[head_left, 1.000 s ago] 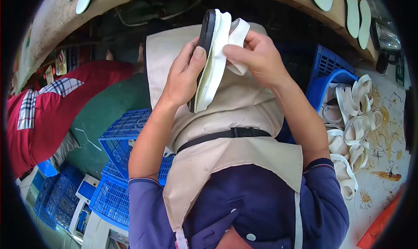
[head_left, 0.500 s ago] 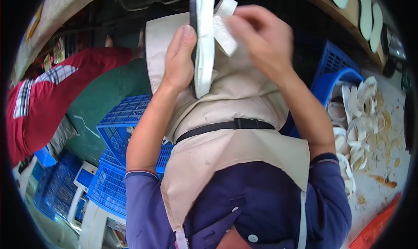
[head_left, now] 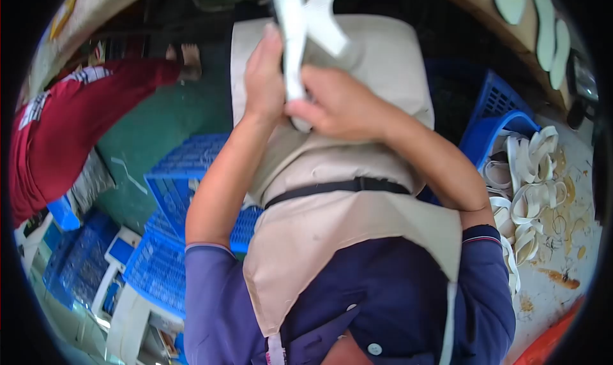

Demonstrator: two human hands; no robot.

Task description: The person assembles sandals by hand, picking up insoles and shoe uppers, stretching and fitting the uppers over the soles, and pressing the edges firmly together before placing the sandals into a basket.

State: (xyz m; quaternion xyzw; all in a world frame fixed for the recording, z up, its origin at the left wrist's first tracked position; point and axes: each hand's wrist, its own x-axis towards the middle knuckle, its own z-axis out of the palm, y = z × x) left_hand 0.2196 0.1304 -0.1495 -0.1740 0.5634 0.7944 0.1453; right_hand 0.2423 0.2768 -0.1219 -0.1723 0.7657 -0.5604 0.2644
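Observation:
A white sandal (head_left: 293,39) stands on edge above my lap, blurred by motion, its upper end cut off by the top of the view. White straps stick out from its right side. My left hand (head_left: 264,78) grips the sandal from the left, fingers pointing up along it. Lower down, my right hand (head_left: 341,103) is closed around the near end of the sandal from the right. Beneath both hands lies my beige apron (head_left: 389,59).
Several white sandals (head_left: 527,193) lie on a stained surface at right, beside a blue basket (head_left: 495,119). Pale insoles (head_left: 543,27) rest on the bench edge above. Blue crates (head_left: 163,263) stand at left. A person in red trousers (head_left: 83,126) sits to the left.
My right hand has moved from the straps down to the sandal's near end and closed on it. The sandal has shifted up in view. The neighbour's leg has moved slightly.

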